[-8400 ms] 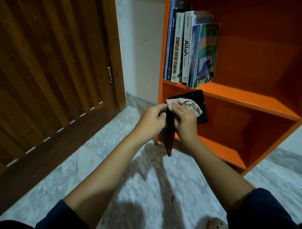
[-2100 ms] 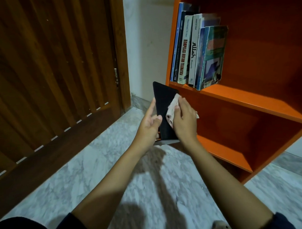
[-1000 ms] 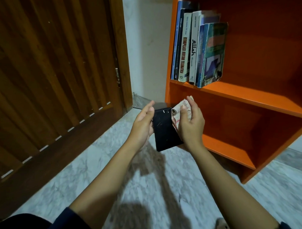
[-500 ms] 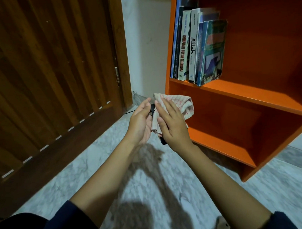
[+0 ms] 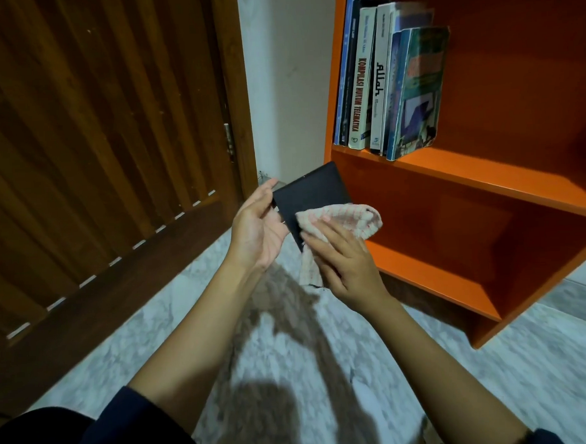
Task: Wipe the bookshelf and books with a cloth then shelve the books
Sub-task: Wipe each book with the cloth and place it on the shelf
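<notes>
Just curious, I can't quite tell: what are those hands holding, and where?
The left hand holds a black book by its left edge; the right hand presses a cloth flat against its cover.

Head-worn wide view, forward and downward, close above floor (image 5: 423, 366) beside bookshelf (image 5: 483, 181).
</notes>
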{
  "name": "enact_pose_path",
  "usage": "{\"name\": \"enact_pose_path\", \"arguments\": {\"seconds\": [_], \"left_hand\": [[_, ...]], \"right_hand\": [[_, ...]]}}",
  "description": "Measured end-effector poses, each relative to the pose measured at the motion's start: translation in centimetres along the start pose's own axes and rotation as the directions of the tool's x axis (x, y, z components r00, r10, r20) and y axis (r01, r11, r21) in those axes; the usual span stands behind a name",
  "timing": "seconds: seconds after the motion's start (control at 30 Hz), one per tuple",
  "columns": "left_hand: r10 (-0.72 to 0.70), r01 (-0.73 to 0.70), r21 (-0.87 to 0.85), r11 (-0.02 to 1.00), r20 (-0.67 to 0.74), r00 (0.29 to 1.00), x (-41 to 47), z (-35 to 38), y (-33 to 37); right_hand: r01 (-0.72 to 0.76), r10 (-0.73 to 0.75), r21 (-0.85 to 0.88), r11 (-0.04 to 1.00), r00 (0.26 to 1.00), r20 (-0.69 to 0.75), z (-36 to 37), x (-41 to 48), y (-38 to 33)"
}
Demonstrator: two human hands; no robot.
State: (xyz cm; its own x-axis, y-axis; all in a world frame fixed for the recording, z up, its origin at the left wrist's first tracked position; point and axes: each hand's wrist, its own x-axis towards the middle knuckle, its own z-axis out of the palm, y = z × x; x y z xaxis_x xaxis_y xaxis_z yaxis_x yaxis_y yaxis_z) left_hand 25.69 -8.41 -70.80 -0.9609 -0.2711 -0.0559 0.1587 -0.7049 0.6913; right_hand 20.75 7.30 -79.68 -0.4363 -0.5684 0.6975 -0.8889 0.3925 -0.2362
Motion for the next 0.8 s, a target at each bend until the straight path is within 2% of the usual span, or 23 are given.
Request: {"name": "enact_pose_path", "arguments": {"seconds": [0.07, 0.13, 0.27, 0.33, 0.4, 0.43, 0.5, 0.63, 0.7, 0.8], "left_hand": [[0.015, -0.016, 0.031, 0.999, 0.010, 1.000, 0.0, 0.1, 0.0], [0.019, -0.020, 0.044, 0.999, 0.015, 1.000, -0.1, 0.2, -0.2], [0.024, -0.024, 0.027, 0.999, 0.012, 1.000, -0.1, 0.4, -0.9], [0.024, -0.025, 0.035, 0.999, 0.011, 1.000, 0.1, 0.4, -1.1], [0.031, -0.031, 0.061, 0.998, 0.001, 1.000, 0.3, 0.3, -1.2], [0.040, -0.040, 0.082, 0.996, -0.001, 0.999, 0.4, 0.3, -1.2], [0.066, -0.066, 0.153, 0.986, 0.004, 0.998, 0.4, 0.4, -1.3], [0.087, -0.088, 0.421, 0.903, 0.022, 0.996, 0.1, 0.4, -2.2], [0.099, -0.114, 0.544, 0.831, 0.057, 0.993, 0.0, -0.1, -2.5], [0.131, -0.178, 0.626, 0.759, 0.122, 0.984, 0.1, -0.9, -2.6]], "right_hand": [[-0.199, 0.200, 0.013, 0.980, 0.977, -0.081, 0.7, -0.5, 0.3], [-0.366, 0.375, 0.090, 0.926, 0.918, -0.129, 1.1, -0.3, 0.7], [-0.482, 0.554, 0.320, 0.816, 0.810, -0.192, 0.8, 1.3, 1.0], [-0.513, 0.678, 0.544, 0.664, 0.720, -0.149, 0.4, 1.8, 1.0], [-0.503, 0.792, 0.761, 0.409, 0.610, -0.023, -0.1, 1.7, 0.7], [-0.480, 0.821, 0.819, 0.314, 0.571, 0.020, -0.2, 1.5, 0.7], [-0.448, 0.849, 0.863, 0.232, 0.527, 0.045, -0.5, 1.2, 0.6], [-0.394, 0.880, 0.898, 0.196, 0.475, 0.017, -1.3, 1.7, 1.1], [-0.419, 0.871, 0.877, 0.235, 0.491, 0.001, -1.7, 1.6, 1.4], [-0.485, 0.832, 0.815, 0.317, 0.555, 0.007, -1.9, 0.8, 2.1]]}}
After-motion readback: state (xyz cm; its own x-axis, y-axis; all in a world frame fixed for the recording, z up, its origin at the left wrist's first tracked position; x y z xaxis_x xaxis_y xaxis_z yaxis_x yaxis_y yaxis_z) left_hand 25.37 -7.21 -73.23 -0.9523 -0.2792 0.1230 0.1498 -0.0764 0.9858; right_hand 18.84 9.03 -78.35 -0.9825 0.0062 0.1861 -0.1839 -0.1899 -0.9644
